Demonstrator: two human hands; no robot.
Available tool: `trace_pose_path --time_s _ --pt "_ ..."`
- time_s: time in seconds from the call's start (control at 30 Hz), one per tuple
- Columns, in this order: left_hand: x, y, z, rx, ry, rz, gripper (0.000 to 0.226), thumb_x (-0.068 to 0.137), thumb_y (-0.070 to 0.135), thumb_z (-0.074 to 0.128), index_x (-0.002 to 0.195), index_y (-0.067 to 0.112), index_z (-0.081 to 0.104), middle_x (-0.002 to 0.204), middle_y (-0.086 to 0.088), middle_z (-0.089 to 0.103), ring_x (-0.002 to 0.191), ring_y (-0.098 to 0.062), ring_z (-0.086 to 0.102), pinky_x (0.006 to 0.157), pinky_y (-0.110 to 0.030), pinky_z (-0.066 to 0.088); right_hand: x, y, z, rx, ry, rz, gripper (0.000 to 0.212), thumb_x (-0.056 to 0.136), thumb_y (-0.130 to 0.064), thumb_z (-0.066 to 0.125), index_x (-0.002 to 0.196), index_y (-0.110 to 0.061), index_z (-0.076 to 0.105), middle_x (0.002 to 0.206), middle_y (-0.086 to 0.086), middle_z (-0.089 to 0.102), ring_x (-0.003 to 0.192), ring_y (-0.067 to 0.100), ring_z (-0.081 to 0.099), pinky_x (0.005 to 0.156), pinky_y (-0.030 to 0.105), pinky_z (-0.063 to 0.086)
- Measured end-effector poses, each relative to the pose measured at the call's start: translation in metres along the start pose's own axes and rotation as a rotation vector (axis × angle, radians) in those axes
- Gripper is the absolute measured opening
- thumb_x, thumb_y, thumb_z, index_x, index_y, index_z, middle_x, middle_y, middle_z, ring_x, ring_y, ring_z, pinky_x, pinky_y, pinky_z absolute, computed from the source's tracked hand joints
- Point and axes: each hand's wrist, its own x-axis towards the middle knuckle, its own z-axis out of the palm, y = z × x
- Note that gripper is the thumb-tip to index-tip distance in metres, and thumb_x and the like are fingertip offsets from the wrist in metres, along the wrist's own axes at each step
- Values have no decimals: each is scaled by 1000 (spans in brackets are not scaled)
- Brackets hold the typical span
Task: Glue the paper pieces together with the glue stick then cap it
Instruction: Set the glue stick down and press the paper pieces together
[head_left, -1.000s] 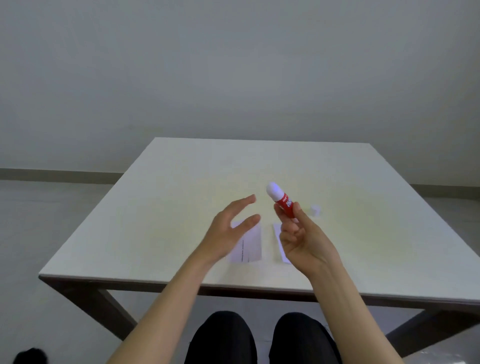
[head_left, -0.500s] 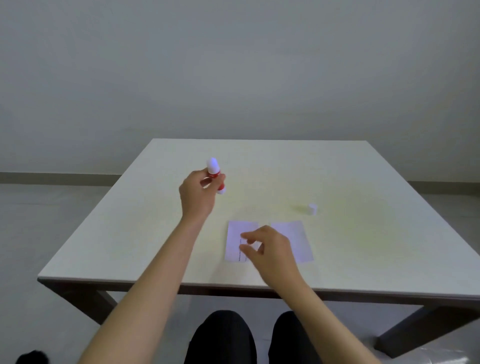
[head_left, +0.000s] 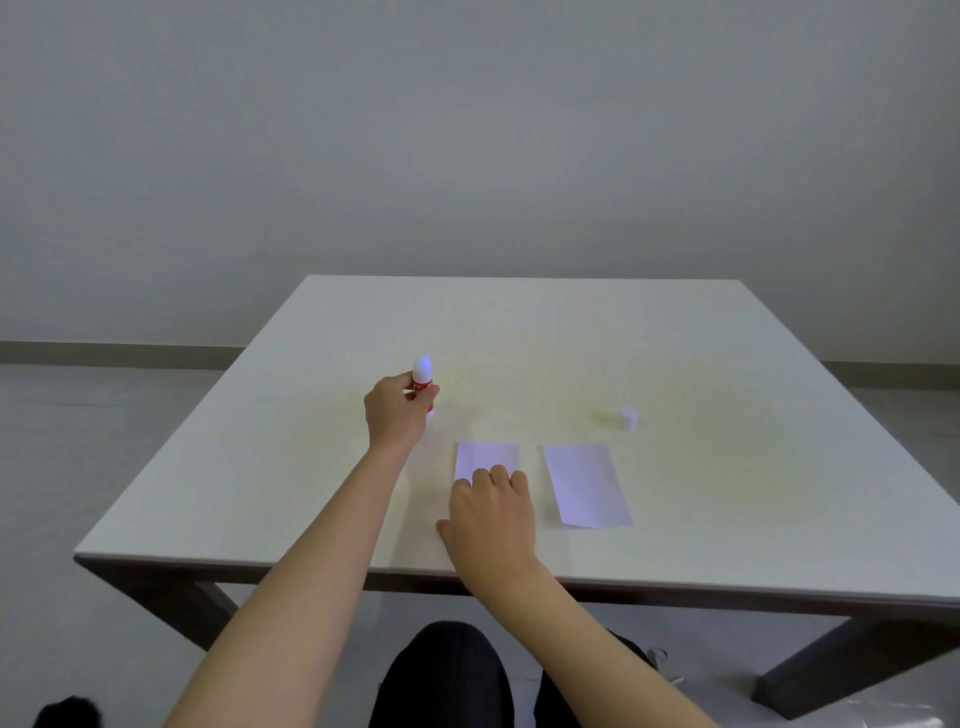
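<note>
1. A person's left hand (head_left: 396, 415) pinches the red glue stick (head_left: 423, 382) between thumb and fingers, holding it upright with its white tip up, over the left half of the bench (head_left: 519, 332).
2. The right hand (head_left: 491, 512) presses fingertips down on the left paper piece (head_left: 487, 454) near the front edge; the right paper piece (head_left: 586, 483) lies flat just beside it, apart.
3. The small white cap (head_left: 627, 418) sits well apart, toward the right edge.
4. The stick appears uncapped, so the step looks like applying glue: turn the tip down, stroke along the pinned sheet's edge while the fingertips hold it flat, keeping them clear of the wet strip.
5. Pressing lightly should avoid wrinkling the thin paper.
</note>
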Motion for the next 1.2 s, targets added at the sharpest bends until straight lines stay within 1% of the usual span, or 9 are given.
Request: trace_pose_path --time_s 0.13,0.23,0.43,0.57,0.67,0.77,0.87,1.1,1.2 --pt "3 -5 0 2 14 -6 22 86 18 60 71 4 68 64 -4 66 67 -20 56 56 -17 37 2 0 4 -76 -24 -32 51 56 -23 77 50 -17 26 48 -4 10 59 20 31 65 26 31" --pt "4 -6 -3 6 11 -4 20 85 18 61 71 6 68 59 2 62 66 -20 55 55 -17 36 7 -1 7 -24 -44 -100 30 77 -11 63 62 -13 37 55 -2 25 68 25 33 85 35 31" --pt "6 -14 -3 1 -29 11 11 83 20 64 81 10 68 82 -9 71 84 -27 64 61 -20 40 13 -1 4 -62 -52 -88 17 80 -5 57 71 -11 44 70 3 42 88 30 50 110 48 21" --pt "0 -25 -3 91 -68 -51 72 82 36 69 142 7 39 144 -11 42 135 -24 39 102 -32 35 14 2 2 -91 -75 -82 12 81 -8 57 78 -10 46 75 4 44 90 31 50 110 54 17" --pt "-16 -34 -4 26 15 -26 86 84 39 66 150 9 19 152 -12 26 141 -23 25 109 -35 28 17 2 0 -105 -90 -79 9 80 -7 56 89 -9 55 78 5 46 96 33 51 111 57 15" --pt "-37 -38 -7 -59 158 42 64 88 30 64 141 6 37 134 -10 45 121 -23 46 99 -36 40 20 2 1 -104 -78 -68 13 81 -7 55 94 -8 58 85 6 56 101 34 50 111 58 14" --pt "-52 -36 -10 -5 146 135 9 89 21 58 89 14 64 83 1 62 75 -20 57 64 -30 44 21 2 6 -65 -62 -61 13 82 -6 51 94 -6 57 92 9 61 102 35 51 112 58 12" --pt "-63 -14 -4 483 -230 -13 29 78 34 57 56 15 56 56 -1 53 54 -23 45 50 -25 32 15 10 10 53 -7 -32 18 88 -16 48 96 -7 61 91 8 67 107 33 53 113 46 21" --pt "-60 -14 -5 395 -307 -97 22 72 29 61 54 19 53 57 0 46 56 -20 36 52 -26 27 11 13 3 73 81 -10 13 70 -25 71 64 -15 66 61 -1 65 77 23 64 94 34 47"
